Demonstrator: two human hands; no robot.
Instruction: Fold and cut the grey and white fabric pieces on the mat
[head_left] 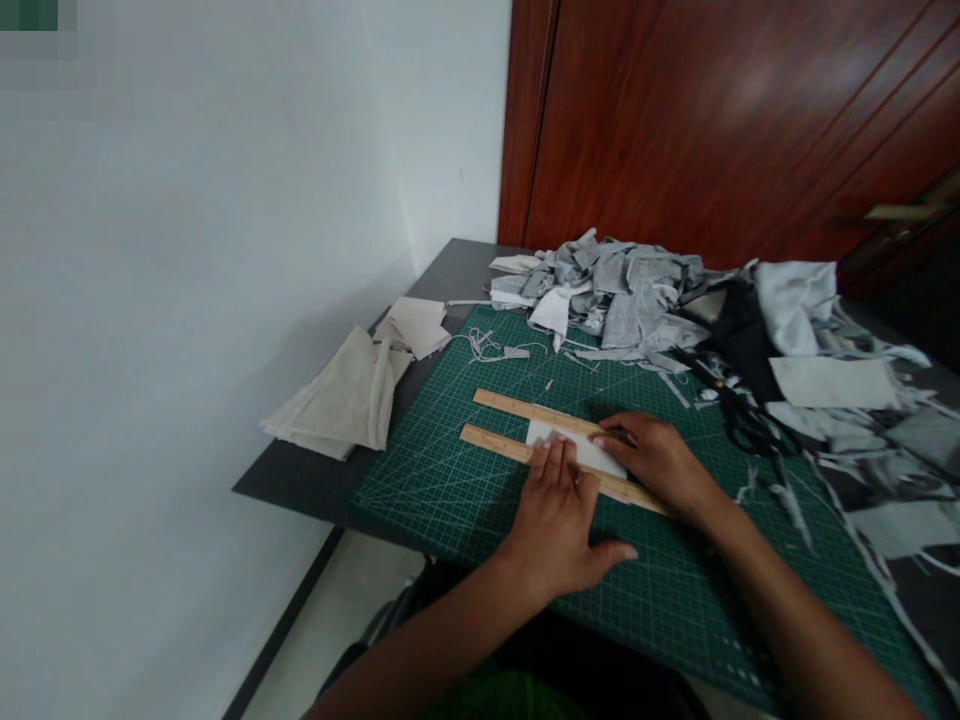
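Two wooden rulers lie side by side on a green cutting mat (450,490). A small white fabric piece (581,452) sits between them. My left hand (559,520) lies flat with its fingers stretched over the near ruler (491,443) and the fabric's left edge. My right hand (660,462) rests palm down on the fabric's right side, its fingertips touching the far ruler (525,410). Neither hand grips anything.
A heap of grey and white fabric scraps (622,295) covers the mat's far side and the right of the dark table (300,475). Black scissors (754,425) lie at the right. Folded beige cloth (341,400) sits at the left, by the white wall.
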